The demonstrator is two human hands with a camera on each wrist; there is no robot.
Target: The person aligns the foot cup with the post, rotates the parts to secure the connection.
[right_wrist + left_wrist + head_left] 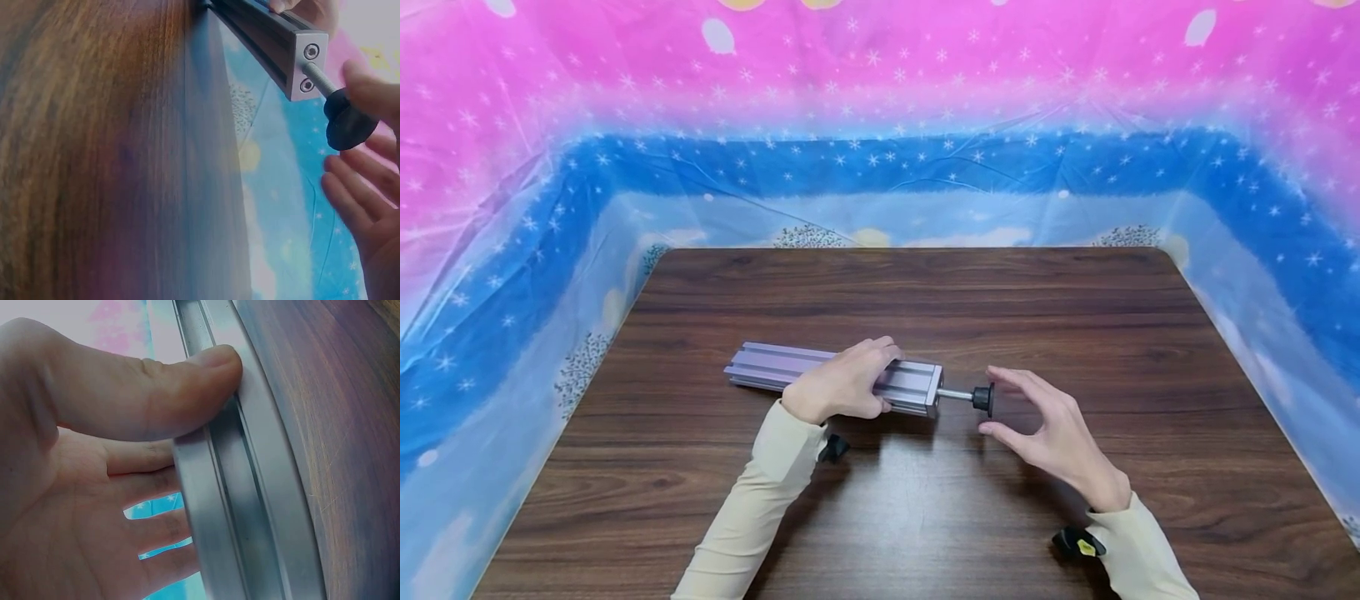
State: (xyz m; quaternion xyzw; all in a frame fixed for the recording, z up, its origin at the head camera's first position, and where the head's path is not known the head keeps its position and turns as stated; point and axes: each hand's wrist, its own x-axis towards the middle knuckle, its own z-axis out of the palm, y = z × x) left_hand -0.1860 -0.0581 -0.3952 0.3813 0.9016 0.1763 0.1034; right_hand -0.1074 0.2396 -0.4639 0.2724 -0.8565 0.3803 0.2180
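Observation:
A silver aluminium extrusion profile (782, 358) with slots along its sides lies across the table. My left hand (844, 385) grips it over the middle, the thumb (206, 381) pressing on the slotted near side. A threaded rod (955, 394) sticks out of the end plate (300, 78), between two screws, and carries a black round levelling foot (982, 399). My right hand (1052, 425) is at that foot, thumb and fingers parted on either side of it. Whether a fingertip touches the foot, I cannot tell.
The profile lies on a dark wood-grain table (925, 300). Printed cloth (880, 167) in pink and blue hangs around its back and sides. Black wrist mounts (1078, 543) sit under both sleeves, close to the tabletop.

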